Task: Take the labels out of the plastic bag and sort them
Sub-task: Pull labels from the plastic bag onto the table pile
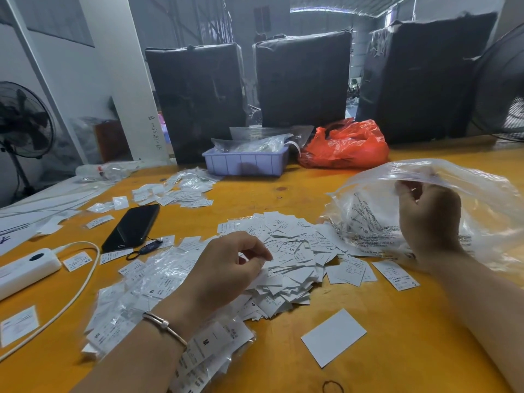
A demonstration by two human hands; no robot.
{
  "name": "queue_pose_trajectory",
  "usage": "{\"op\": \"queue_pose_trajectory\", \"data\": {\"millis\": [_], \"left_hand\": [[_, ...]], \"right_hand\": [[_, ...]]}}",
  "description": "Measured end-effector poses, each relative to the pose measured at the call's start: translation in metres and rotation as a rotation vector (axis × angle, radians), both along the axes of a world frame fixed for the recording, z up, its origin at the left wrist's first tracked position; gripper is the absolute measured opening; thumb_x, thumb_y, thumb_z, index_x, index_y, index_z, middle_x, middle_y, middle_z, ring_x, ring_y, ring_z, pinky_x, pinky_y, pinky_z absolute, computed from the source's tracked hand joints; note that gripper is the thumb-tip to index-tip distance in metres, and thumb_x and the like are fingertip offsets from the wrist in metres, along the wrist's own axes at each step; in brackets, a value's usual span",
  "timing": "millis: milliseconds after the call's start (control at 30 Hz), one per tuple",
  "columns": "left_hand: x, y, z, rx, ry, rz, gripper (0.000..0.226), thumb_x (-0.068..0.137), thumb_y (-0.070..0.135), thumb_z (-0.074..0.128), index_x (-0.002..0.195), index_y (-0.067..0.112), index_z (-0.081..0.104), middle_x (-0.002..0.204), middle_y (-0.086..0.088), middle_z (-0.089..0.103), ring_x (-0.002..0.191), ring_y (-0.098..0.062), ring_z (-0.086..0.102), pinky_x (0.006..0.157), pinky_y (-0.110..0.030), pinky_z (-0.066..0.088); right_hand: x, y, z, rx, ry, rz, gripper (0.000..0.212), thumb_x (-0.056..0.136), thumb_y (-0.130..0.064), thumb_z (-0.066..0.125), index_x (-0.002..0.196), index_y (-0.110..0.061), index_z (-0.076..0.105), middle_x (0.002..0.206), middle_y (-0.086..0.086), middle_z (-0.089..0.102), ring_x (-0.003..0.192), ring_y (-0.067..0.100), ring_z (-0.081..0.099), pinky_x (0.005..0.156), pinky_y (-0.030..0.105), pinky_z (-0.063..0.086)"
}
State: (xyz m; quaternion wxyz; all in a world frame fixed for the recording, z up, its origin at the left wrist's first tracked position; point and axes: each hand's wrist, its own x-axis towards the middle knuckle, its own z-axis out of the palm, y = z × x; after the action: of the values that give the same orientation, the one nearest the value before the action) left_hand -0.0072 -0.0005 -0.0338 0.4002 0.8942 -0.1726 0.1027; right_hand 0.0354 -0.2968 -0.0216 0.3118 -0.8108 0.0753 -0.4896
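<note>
the clear plastic bag (453, 199) is being held up at its upper edge by the right hand (428, 219), the film being pinched between thumb and curled fingers, at the right side of the yellow table (354, 182). the bag is looking nearly emptied; whether some labels are being left inside cannot be told through the printed film. the loose labels (286, 259) are lying in a heap at the middle of the table, just beside the mouth of the bag. the left hand (226, 268) is being rested on this heap, its fingers curled and a few labels being pinched at the fingertips. small bagged bundles marked m (158, 285) are lying under the left wrist. the sorting is judged as only being started. a risk is being seen: sizes s and xs are being mixed in the heap, so wrong sorting is possible, and light labels could be swept off the table by the bag or a forearm.
</note>
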Motion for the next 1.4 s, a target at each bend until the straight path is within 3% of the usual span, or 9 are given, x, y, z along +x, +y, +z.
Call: {"op": "queue_pose_trajectory", "data": {"millis": [233, 533, 700, 800, 933, 1067, 1167, 1300, 1400], "left_hand": [[0.000, 0.000, 0.000, -0.004, 0.002, -0.003, 0.023, 0.088, 0.010, 0.066, 0.081, 0.030, 0.074, 0.085, 0.013, 0.069, 0.081, -0.004, 0.063, 0.072, -0.022, 0.055], [0.001, 0.000, 0.000, 0.003, -0.009, -0.003, 0.025, 0.088, 0.010, 0.066, 0.080, 0.032, 0.074, 0.085, 0.014, 0.069, 0.082, -0.005, 0.064, 0.071, -0.023, 0.055], [0.001, 0.000, 0.000, -0.014, 0.004, -0.001, 0.025, 0.088, 0.011, 0.066, 0.080, 0.033, 0.074, 0.084, 0.016, 0.069, 0.081, -0.006, 0.065, 0.073, -0.024, 0.056], [0.000, 0.000, 0.000, -0.005, -0.001, -0.005, 0.025, 0.089, 0.010, 0.066, 0.080, 0.033, 0.074, 0.085, 0.016, 0.069, 0.083, -0.002, 0.064, 0.072, -0.020, 0.055], [-0.001, 0.000, 0.001, -0.001, -0.002, -0.008, 0.024, 0.089, 0.010, 0.066, 0.081, 0.032, 0.074, 0.086, 0.014, 0.069, 0.083, -0.002, 0.064, 0.071, -0.016, 0.053], [-0.001, 0.000, 0.000, 0.008, -0.008, -0.006, 0.024, 0.089, 0.011, 0.066, 0.081, 0.032, 0.074, 0.086, 0.014, 0.069, 0.083, -0.003, 0.064, 0.071, -0.016, 0.053], [-0.001, 0.000, 0.000, 0.024, -0.003, -0.010, 0.023, 0.089, 0.011, 0.066, 0.082, 0.032, 0.074, 0.086, 0.013, 0.069, 0.083, -0.002, 0.064, 0.069, -0.015, 0.053], [-0.001, -0.001, 0.000, 0.018, 0.009, -0.009, 0.019, 0.091, 0.016, 0.065, 0.085, 0.032, 0.074, 0.086, 0.015, 0.069, 0.084, 0.000, 0.063, 0.070, -0.018, 0.053], [-0.003, -0.004, 0.006, -0.061, 0.040, -0.036, 0.007, 0.092, 0.032, 0.066, 0.096, 0.033, 0.072, 0.089, 0.015, 0.072, 0.088, 0.000, 0.065, 0.075, -0.023, 0.054]], "right_hand": [[0.002, -0.003, -0.006, 0.058, 0.173, 0.085, 0.011, 0.085, -0.004, 0.067, 0.086, 0.007, 0.066, 0.098, 0.019, 0.070, 0.088, 0.036, 0.066, 0.086, 0.046, 0.052], [-0.001, -0.007, -0.006, -0.149, 0.333, -0.146, 0.033, 0.090, -0.026, 0.065, 0.063, -0.008, 0.058, 0.064, 0.011, 0.059, 0.066, 0.032, 0.052, 0.060, 0.028, 0.033], [0.003, -0.021, -0.003, 0.019, 0.517, -0.187, 0.039, 0.102, -0.031, 0.037, 0.102, -0.001, 0.062, 0.111, 0.026, 0.062, 0.103, 0.044, 0.055, 0.077, 0.039, 0.037], [0.003, -0.022, 0.000, 0.139, 0.429, -0.200, 0.039, 0.102, -0.034, 0.037, 0.117, -0.003, 0.053, 0.118, 0.023, 0.056, 0.109, 0.045, 0.052, 0.087, 0.042, 0.039], [0.004, -0.010, -0.008, -0.037, 0.243, -0.126, 0.032, 0.098, -0.027, 0.050, 0.094, 0.001, 0.065, 0.101, 0.022, 0.061, 0.090, 0.042, 0.056, 0.070, 0.033, 0.035], [0.006, -0.007, -0.010, 0.103, 0.230, 0.014, 0.037, 0.096, -0.027, 0.052, 0.068, -0.007, 0.063, 0.063, 0.011, 0.062, 0.067, 0.033, 0.057, 0.066, 0.037, 0.047], [0.007, -0.004, -0.004, 0.382, 0.271, 0.110, 0.036, 0.100, -0.030, 0.048, 0.073, -0.009, 0.059, 0.065, 0.008, 0.059, 0.058, 0.025, 0.055, 0.059, 0.031, 0.047], [-0.006, 0.009, 0.009, 0.905, 0.371, 0.657, 0.023, 0.093, -0.025, 0.057, 0.080, -0.006, 0.058, 0.070, 0.009, 0.054, 0.036, 0.008, 0.048, 0.032, 0.018, 0.037], [-0.024, 0.031, 0.015, 0.798, 0.562, 1.006, 0.027, 0.077, -0.028, 0.063, 0.083, -0.002, 0.061, 0.066, 0.009, 0.052, 0.036, 0.006, 0.041, 0.033, 0.018, 0.033]]}}
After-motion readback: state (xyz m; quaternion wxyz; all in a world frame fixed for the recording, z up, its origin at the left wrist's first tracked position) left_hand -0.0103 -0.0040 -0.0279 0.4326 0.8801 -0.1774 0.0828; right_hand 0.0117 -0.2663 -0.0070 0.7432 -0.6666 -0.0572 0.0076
